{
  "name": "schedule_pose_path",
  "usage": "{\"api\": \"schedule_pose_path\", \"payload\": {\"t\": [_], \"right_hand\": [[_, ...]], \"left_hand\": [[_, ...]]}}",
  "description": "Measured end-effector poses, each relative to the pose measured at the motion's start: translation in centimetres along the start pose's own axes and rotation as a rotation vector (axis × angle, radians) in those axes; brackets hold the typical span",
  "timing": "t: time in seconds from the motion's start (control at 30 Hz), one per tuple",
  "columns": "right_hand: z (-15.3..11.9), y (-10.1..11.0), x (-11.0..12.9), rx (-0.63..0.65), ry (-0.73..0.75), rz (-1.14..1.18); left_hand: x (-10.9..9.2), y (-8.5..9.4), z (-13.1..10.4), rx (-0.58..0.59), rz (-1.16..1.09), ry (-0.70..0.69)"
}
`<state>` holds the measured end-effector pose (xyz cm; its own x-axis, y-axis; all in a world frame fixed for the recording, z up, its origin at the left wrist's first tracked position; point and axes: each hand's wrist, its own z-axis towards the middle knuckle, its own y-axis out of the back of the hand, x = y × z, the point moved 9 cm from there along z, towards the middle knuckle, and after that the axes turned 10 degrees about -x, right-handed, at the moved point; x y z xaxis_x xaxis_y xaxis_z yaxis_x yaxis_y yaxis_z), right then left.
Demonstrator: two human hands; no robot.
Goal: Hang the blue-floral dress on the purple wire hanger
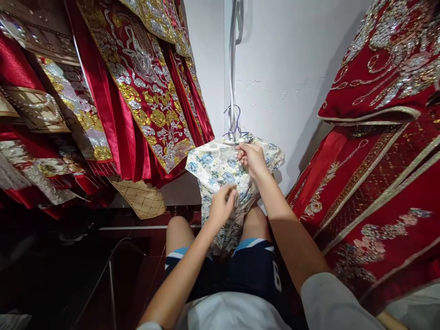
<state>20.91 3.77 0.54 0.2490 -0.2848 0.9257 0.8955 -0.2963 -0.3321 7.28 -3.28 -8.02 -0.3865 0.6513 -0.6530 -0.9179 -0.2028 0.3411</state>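
A floral garment (215, 167) hangs at 12 o'clock from a purple hanger (238, 120), its length running 12 to 6, right hand (255, 160) nearer the neckline, left hand (221, 207) lower, both curled narrow, any grip unclear.

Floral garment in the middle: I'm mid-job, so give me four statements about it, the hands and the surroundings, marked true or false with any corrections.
1. The cream, blue-flowered fabric garment is on a thin purple hanger. True.
2. The flat wall behind it is red. False: it is white.
3. The right hand is higher up the garment than the left hand. True.
4. Red fabric garments with glittering decoration appear only on the picture's left side. False: they are on the right side too.
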Motion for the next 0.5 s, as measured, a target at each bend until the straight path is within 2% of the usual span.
{"api": "schedule_pose_path", "payload": {"t": [0.07, 0.1, 0.13, 0.2, 0.3, 0.33, 0.4, 0.47, 0.5], "right_hand": [[-0.8, 0.5, -0.1, -0.001, 0.017, -0.019], [-1.1, 0.6, 0.1, 0.002, 0.026, -0.025], [-1.2, 0.7, 0.5, 0.012, 0.041, -0.025], [-1.1, 0.5, 1.4, 0.047, 0.081, -0.009], [-0.2, 0.4, 1.7, 0.069, 0.149, 0.001], [0.1, 0.7, 1.3, 0.052, 0.173, -0.028], [0.5, 1.5, -0.5, 0.002, 0.208, -0.148], [0.2, 2.5, -3.3, -0.028, 0.199, -0.274], [-0.3, 3.0, -4.8, -0.029, 0.173, -0.301]], "left_hand": [[-2.6, 2.9, 4.6, -0.164, -0.030, -0.119], [-4.0, 3.7, 6.9, -0.196, -0.014, -0.192], [-5.2, 3.9, 8.9, -0.180, 0.016, -0.260], [-6.9, 3.5, 12.1, -0.112, 0.109, -0.336], [-8.4, 1.9, 14.1, -0.004, 0.240, -0.398], [-8.7, 1.9, 14.4, -0.018, 0.251, -0.406], [-8.6, 3.3, 15.1, -0.136, 0.207, -0.386], [-6.8, 6.2, 16.1, -0.306, 0.089, -0.312], [-5.0, 8.0, 16.6, -0.390, 0.010, -0.256]]}}
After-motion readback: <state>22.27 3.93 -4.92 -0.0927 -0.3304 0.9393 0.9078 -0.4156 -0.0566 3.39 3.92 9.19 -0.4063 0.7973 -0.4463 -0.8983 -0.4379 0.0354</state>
